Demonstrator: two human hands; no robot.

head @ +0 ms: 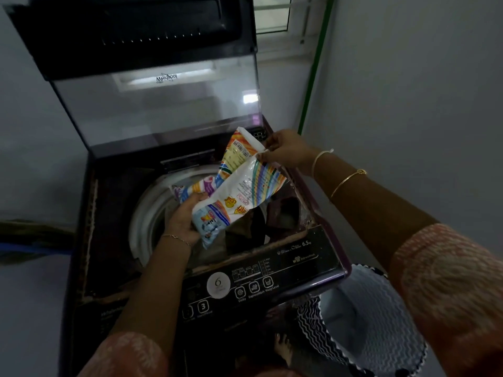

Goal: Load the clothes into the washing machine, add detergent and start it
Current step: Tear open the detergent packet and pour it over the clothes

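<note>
A top-loading washing machine (109,202) stands in front of me with its lid (152,104) raised. Dark clothes (261,224) lie inside the drum (147,210). Over the drum I hold a colourful detergent pouch (239,191) with both hands. My left hand (185,216) grips its lower end from underneath. My right hand (285,151) pinches its upper edge near the back right corner of the machine. Whether the pouch is torn open is hard to tell.
The control panel (258,278) with its buttons runs along the machine's front edge. A laundry basket (364,319) with a zigzag pattern stands on the floor to the right. White walls close in on both sides; a window (272,14) is behind.
</note>
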